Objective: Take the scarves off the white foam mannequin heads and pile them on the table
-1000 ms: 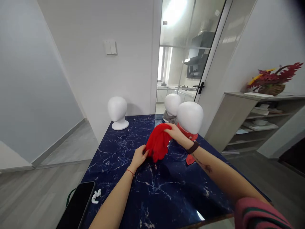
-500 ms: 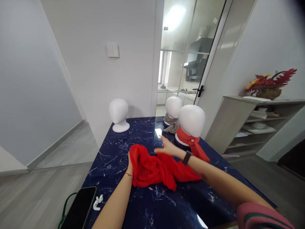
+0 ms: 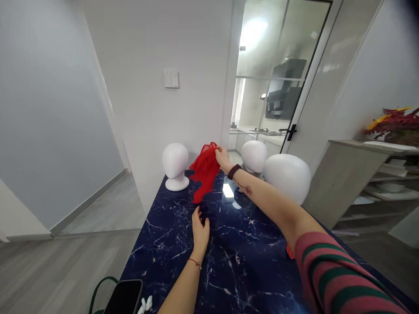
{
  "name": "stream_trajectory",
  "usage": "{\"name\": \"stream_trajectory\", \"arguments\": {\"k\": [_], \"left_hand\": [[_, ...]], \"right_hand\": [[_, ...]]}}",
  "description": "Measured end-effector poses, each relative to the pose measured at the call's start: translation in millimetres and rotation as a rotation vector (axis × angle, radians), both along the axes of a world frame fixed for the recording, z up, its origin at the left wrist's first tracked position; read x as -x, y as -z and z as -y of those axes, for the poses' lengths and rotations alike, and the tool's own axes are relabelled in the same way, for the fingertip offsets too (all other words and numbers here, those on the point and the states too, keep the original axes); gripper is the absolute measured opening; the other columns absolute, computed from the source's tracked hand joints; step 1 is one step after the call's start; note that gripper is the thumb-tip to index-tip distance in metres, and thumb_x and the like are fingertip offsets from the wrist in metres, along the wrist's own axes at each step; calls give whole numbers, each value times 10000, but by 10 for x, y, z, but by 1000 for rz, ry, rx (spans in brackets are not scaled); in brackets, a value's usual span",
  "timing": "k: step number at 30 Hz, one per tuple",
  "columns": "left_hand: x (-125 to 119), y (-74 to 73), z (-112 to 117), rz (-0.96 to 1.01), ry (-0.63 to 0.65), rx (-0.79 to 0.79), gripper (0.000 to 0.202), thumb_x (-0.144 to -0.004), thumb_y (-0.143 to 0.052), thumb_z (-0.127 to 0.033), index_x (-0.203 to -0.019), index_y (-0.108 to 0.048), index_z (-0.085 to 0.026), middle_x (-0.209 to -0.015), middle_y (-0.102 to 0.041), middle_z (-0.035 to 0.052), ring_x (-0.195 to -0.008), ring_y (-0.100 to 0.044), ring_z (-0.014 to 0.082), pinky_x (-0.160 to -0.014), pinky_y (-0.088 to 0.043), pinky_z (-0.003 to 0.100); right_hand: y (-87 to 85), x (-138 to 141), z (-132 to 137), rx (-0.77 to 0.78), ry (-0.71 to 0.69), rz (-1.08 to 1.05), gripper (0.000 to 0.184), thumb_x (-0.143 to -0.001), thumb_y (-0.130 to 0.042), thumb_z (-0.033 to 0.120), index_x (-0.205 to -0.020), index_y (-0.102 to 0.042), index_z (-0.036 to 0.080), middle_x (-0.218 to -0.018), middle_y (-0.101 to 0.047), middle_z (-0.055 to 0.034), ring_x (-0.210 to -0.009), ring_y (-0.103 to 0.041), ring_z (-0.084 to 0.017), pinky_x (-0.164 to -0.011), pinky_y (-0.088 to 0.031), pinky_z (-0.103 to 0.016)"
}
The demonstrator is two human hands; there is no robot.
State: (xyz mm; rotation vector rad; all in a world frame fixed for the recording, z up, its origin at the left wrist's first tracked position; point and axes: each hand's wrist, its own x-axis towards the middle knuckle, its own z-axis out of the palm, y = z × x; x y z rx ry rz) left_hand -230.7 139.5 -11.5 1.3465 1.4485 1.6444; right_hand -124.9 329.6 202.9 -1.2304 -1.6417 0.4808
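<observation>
My right hand [image 3: 223, 159] grips a bunched red scarf [image 3: 206, 170] and holds it up over the far part of the table. The scarf's lower end hangs down, blurred by motion. Below it, my left hand [image 3: 200, 231] is empty, fingers apart, over the dark blue marbled tabletop [image 3: 229, 261]. Left of the scarf stands a bare white mannequin head [image 3: 175, 163]. Behind my right forearm are a second white head [image 3: 254, 155] and a nearer third head [image 3: 288, 175]. My arm hides the lower parts of both.
A black phone [image 3: 124, 298] with a green cable and white earbuds [image 3: 145, 304] lie at the near left edge. Beyond the table are a wall with a switch [image 3: 171, 79] and a glass door [image 3: 271, 78]. A shelf unit [image 3: 369, 174] stands at the right.
My right hand has taken hold of the red scarf and lifted it off the table, away from me. My left hand has let go of it. The view has shifted slightly.
</observation>
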Motion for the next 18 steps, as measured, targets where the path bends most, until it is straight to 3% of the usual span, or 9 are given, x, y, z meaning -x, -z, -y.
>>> {"name": "stream_trajectory", "arguments": {"k": [2, 4, 6, 8, 11, 13, 15, 18], "left_hand": [[-7, 29, -29, -43, 19, 18, 473, -793, -490, -174, -1257, -403, -165, -1276, -481, 142, -1094, -547, 204, -927, -461, 386], [-7, 41, -48, -75, 33, 38, 438, -782, -485, -162, -1217, -430, -151, -1198, -529, 141, -1026, -577, 199, -883, -482, 377], [0, 38, -58, -100, 42, 56, 397, -774, -478, -154, -1169, -459, -139, -1104, -570, 133, -943, -602, 190, -846, -493, 368], [7, 28, -63, -117, 43, 66, 347, -772, -468, -155, -1118, -486, -141, -1015, -598, 114, -855, -617, 179, -808, -502, 360], [16, 14, -66, -141, 43, 65, 277, -771, -461, -165, -1042, -521, -152, -924, -616, 87, -791, -621, 171, -785, -501, 350], [20, 7, -67, -155, 51, 72, 244, -770, -458, -173, -999, -541, -157, -894, -623, 79, -787, -622, 172, -782, -497, 345], [21, 5, -67, -173, 55, 78, 221, -767, -454, -180, -960, -560, -165, -872, -631, 74, -783, -623, 175, -775, -494, 343], [25, 11, -73, -210, 75, 63, 196, -751, -455, -186, -903, -579, -179, -835, -645, 62, -764, -625, 180, -760, -492, 343]], "right_hand": [[-151, 109, -164, -5, 47, -3, 423, -874, -260, 197, -1251, -428, 100, -1209, -543, -107, -1106, -501, -195, -974, -363, -365], [-98, 208, -210, 22, 59, 20, 387, -879, -326, 179, -1239, -446, 103, -1225, -535, -105, -1138, -478, -190, -1007, -333, -359], [140, 275, -159, 73, 25, 55, 324, -884, -409, 185, -1183, -501, 97, -1186, -557, -102, -1126, -491, -197, -1010, -336, -376], [501, 295, -28, 146, -36, 93, 262, -887, -495, 243, -1102, -555, 105, -1120, -587, -90, -1060, -538, -198, -965, -391, -403], [1086, 213, 294, 233, -126, 124, 281, -832, -608, 317, -1038, -593, 126, -1076, -606, -78, -1003, -580, -210, -901, -456, -427], [1402, 68, 580, 247, -165, 118, 343, -726, -699, 267, -1040, -612, 163, -1122, -601, -93, -1063, -566, -247, -946, -441, -424], [1620, -168, 918, 246, -197, 97, 405, -658, -715, 224, -1052, -622, 243, -1170, -592, -79, -1085, -565, -261, -955, -447, -389], [1774, -702, 1495, 257, -244, 44, 339, -712, -632, 312, -1048, -613, 357, -1151, -616, -29, -952, -636, -248, -827, -522, -383]]}}
